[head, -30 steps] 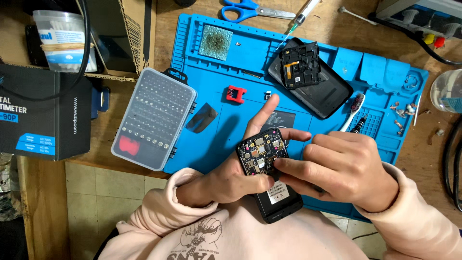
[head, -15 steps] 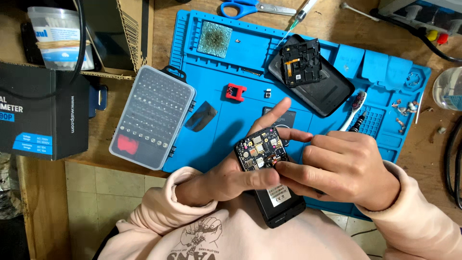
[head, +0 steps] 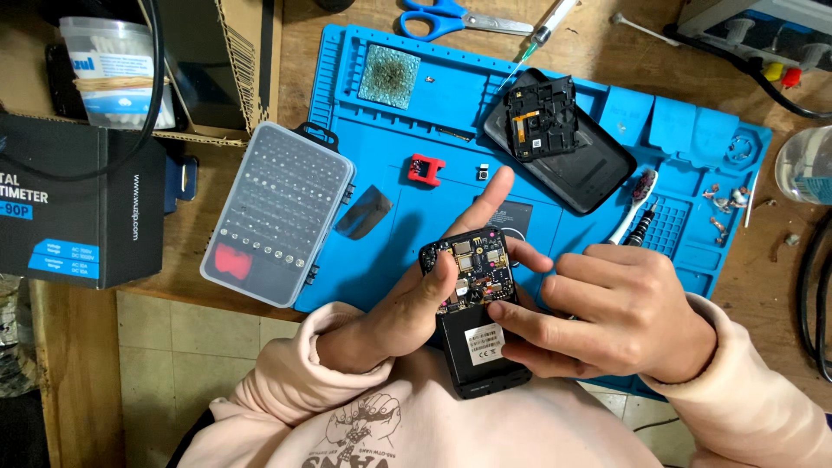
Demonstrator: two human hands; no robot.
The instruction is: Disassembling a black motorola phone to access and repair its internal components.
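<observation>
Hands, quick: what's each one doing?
Left hand: holding the opened phone.
Right hand: fingertips pinching the opened phone's edge.

Landmark: blue silicone work mat (head: pixel 433 121).

- Black cardboard box with blue label patches (head: pixel 69 208): left of the mat, well apart, lying on the wooden bench.
- Brown corrugated cardboard carton (head: pixel 247 69): just beside the mat's upper-left corner, open side up.
- Clear round plastic tub with blue-and-white label (head: pixel 117 65): inside the carton, left of the mat.
- Small white rectangular sticker (head: pixel 485 344): on the black opened phone body (head: pixel 481 364), at the mat's near edge.
</observation>
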